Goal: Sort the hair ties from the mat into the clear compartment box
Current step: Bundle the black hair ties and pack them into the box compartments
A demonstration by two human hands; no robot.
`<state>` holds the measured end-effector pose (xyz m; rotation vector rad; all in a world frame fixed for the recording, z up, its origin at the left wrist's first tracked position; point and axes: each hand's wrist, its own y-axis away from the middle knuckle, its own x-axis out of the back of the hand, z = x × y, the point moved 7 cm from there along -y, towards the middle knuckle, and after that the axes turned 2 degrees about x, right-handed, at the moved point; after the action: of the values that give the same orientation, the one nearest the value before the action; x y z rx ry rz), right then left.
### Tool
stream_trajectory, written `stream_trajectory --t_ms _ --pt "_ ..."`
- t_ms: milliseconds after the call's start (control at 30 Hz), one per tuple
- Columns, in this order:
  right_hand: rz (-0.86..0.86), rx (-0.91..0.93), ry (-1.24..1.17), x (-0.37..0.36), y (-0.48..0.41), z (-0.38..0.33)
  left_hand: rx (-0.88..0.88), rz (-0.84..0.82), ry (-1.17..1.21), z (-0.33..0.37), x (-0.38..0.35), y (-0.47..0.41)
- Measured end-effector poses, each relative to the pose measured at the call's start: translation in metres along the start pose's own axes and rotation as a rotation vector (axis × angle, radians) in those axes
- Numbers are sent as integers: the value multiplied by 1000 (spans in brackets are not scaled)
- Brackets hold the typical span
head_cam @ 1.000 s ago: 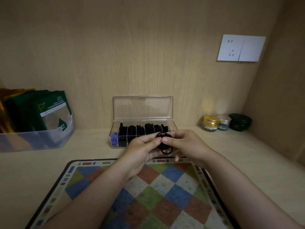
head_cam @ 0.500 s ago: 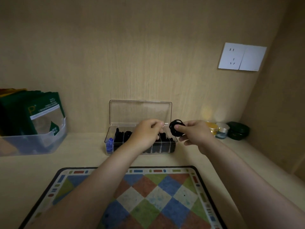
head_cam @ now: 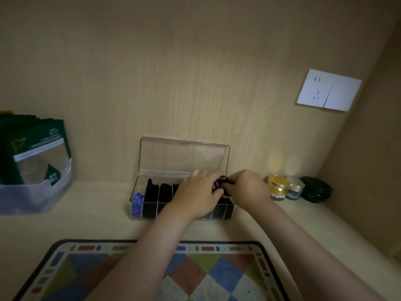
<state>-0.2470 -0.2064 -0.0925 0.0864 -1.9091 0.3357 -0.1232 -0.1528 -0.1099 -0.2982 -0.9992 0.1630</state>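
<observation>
1. Wall (head_cam: 173, 72): pale wood-grain panelling is filling the upper view and turning a corner at the right; a white socket plate (head_cam: 328, 90) is sitting on it, upper right.
2. Shelf surface (head_cam: 91, 216): light wood, running the full width beneath the wall.
3. Mat (head_cam: 217, 276): chequered in blue, green, red and white with a dark border, lying at the near edge; both forearms are crossing over it and hiding part of it. No loose ties are showing on its visible part.
4. Storage bin (head_cam: 34, 192): translucent, standing at far left and holding green packets (head_cam: 36, 144).
5. Clear compartment box (head_cam: 138, 205): sitting against the wall, lid standing upright and open. A blue tie is lying in the leftmost compartment; black ties are filling those beside it. The hands are blocking the right half.
6. Left hand (head_cam: 198, 195): hovering over the box's right-centre, fingers curled, tips touching the black hair ties (head_cam: 221, 184).
7. Right hand (head_cam: 247, 190): over the box's right end, pinching the same bunch, held just above the compartments.
8. Jars (head_cam: 280, 186): gold-lidded, silver-lidded and dark, lined up right of the box.
</observation>
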Motion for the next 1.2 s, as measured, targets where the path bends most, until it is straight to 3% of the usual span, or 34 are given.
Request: stream_trajectory --t_ms 133,267,400,567,633,733,833,1033,1200 --pt "-102 27 264 -5 -10 -9 -50 23 -90 0 -4 1" --pt "-174 20 370 -13 -14 -16 -59 46 -64 0 -1 4" --pt "-274 45 360 -19 -18 -17 -85 37 -106 0 -3 4" --pt "-593 87 101 -23 -3 -12 -77 -11 -167 -2 -8 2" --pt "-577 108 -19 -17 2 -11 -68 -20 -172 -2 -9 2" --pt "-378 187 -169 0 4 -10 -57 -29 -148 -3 -9 2" --pt "-274 316 -43 3 11 -6 -36 -25 -71 -4 -4 3" --pt "-330 318 239 -22 18 -3 -3 80 -53 3 12 6" --pt "-240 327 7 -5 17 -4 49 -225 -271 -15 -5 8"
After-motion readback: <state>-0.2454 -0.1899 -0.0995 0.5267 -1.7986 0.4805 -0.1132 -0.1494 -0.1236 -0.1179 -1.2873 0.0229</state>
